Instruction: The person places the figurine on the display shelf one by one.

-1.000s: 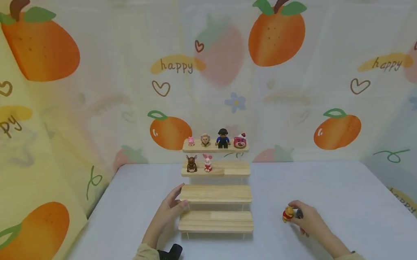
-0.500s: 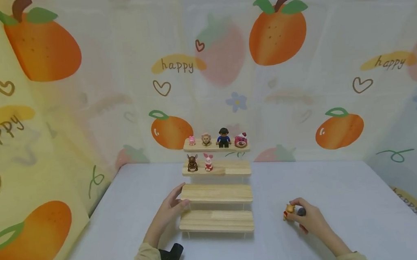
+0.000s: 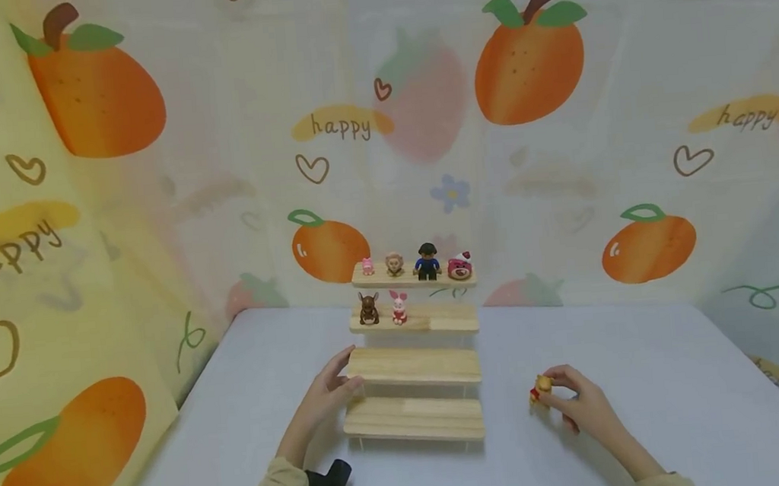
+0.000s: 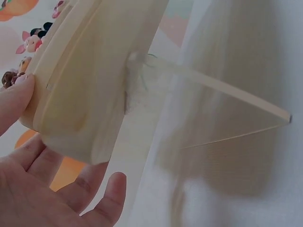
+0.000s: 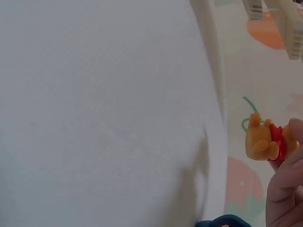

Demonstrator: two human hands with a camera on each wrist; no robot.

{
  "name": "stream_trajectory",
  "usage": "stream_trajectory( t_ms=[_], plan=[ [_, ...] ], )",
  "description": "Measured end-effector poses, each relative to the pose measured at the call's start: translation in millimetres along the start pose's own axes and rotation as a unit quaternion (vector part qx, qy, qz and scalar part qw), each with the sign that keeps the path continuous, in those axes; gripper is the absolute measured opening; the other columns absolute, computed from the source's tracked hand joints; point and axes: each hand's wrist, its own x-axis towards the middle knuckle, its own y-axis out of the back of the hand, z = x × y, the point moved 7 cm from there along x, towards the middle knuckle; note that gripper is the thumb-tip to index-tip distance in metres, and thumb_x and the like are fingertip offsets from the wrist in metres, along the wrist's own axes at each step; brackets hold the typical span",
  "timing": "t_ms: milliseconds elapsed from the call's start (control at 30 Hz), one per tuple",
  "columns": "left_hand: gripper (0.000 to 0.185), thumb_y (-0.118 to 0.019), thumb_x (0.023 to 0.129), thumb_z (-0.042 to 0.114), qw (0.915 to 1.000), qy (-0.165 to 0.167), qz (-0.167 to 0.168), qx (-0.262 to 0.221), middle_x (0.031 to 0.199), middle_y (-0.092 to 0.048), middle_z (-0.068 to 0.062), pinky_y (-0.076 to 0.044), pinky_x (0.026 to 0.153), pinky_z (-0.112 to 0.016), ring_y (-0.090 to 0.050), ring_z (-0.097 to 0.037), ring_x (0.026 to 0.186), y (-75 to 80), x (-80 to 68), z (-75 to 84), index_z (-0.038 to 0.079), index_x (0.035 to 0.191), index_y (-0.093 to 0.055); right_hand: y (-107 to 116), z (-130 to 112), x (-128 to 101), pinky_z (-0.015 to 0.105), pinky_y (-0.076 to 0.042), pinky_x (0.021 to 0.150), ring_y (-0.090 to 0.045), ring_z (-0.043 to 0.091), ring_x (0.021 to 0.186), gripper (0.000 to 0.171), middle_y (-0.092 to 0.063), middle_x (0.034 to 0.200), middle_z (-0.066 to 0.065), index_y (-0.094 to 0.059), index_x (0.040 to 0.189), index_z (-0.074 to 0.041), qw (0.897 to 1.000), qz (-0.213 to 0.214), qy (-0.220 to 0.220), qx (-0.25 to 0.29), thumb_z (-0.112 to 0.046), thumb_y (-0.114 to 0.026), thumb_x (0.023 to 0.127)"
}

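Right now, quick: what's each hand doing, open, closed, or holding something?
Left hand: open, fingers resting against the wooden shelf.
Right hand: pinching the bear figure.

A pale grey table [image 3: 645, 345] carried a four-step wooden shelf [image 3: 416, 367], whose top step held four small figures [image 3: 425, 261] and whose second step held two [image 3: 384, 307].

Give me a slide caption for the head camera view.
Left hand steadies the four-tier wooden display shelf while the right hand pinches a small yellow bear figurine.
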Motion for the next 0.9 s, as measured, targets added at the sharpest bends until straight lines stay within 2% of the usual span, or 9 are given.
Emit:
stream_trajectory(
  t_ms=[167, 367, 600, 667, 833, 900],
  plan=[
    [0.06, -0.061, 0.086, 0.015, 0.9999, 0.009, 0.011, -0.004, 0.141, -0.027, -0.019, -0.044, 0.077, -0.033, -0.055, -0.023, 0.092, -1.6, -4.1, 4.6, 0.009, 0.139, -0.032, -5, -7, 3, 0.027, -0.035, 0.033, -0.038, 0.012, 0.034, 0.034, -0.057, 0.105, 0.019, -0.053, 0.108, -0.005, 0.999, -0.015, 0.01, 0.026, -0.013, -0.068, 0.079],
    [0.058, -0.057, 0.088, 0.01, 1.0, 0.001, 0.003, 0.001, 0.139, -0.025, -0.025, -0.044, 0.077, -0.036, -0.054, -0.025, 0.092, -6.0, -9.8, 24.8, 0.003, 0.138, -0.029, -6, -19, 10, 0.025, -0.036, 0.036, -0.039, 0.013, 0.037, 0.035, -0.053, 0.107, 0.02, -0.051, 0.112, -0.003, 0.997, -0.019, 0.029, 0.073, -0.011, -0.066, 0.082],
    [0.06, -0.059, 0.088, 0.013, 0.9999, 0.011, 0.003, -0.001, 0.141, -0.026, -0.02, -0.043, 0.08, -0.036, -0.053, -0.026, 0.098, -2.5, -3.2, 6.1, 0.008, 0.14, -0.029, -7, -39, 20, 0.028, -0.038, 0.037, -0.04, 0.019, 0.04, 0.032, -0.052, 0.105, 0.019, -0.05, 0.115, -0.003, 0.99, -0.026, 0.092, 0.107, -0.011, -0.06, 0.086],
    [0.061, -0.06, 0.087, 0.015, 1.0, 0.006, 0.005, 0.0, 0.141, -0.027, -0.019, -0.043, 0.08, -0.036, -0.052, -0.026, 0.098, -1.9, -2.0, 4.6, 0.008, 0.14, -0.03, -12, -23, 35, 0.026, -0.038, 0.04, -0.041, 0.017, 0.042, 0.032, -0.053, 0.107, 0.016, -0.052, 0.117, -0.007, 0.981, -0.046, 0.128, 0.139, -0.015, -0.06, 0.087],
    [0.061, -0.059, 0.087, 0.015, 1.0, 0.002, 0.002, -0.008, 0.141, -0.026, -0.019, -0.043, 0.08, -0.036, -0.052, -0.027, 0.098, -1.9, -1.0, 4.6, 0.009, 0.14, -0.029, -20, -39, 44, 0.025, -0.038, 0.04, -0.041, 0.016, 0.043, 0.035, -0.052, 0.109, 0.016, -0.053, 0.12, -0.008, 0.975, -0.058, 0.144, 0.157, -0.016, -0.061, 0.086],
    [0.061, -0.059, 0.087, 0.014, 0.9996, 0.013, 0.001, -0.023, 0.141, -0.025, -0.019, -0.042, 0.081, -0.036, -0.052, -0.026, 0.098, -2.2, -1.5, 4.2, 0.009, 0.14, -0.029, -21, -69, 38, 0.027, -0.038, 0.038, -0.04, 0.016, 0.041, 0.035, -0.052, 0.107, 0.018, -0.052, 0.119, -0.005, 0.983, -0.042, 0.12, 0.134, -0.013, -0.061, 0.086]
  ],
)
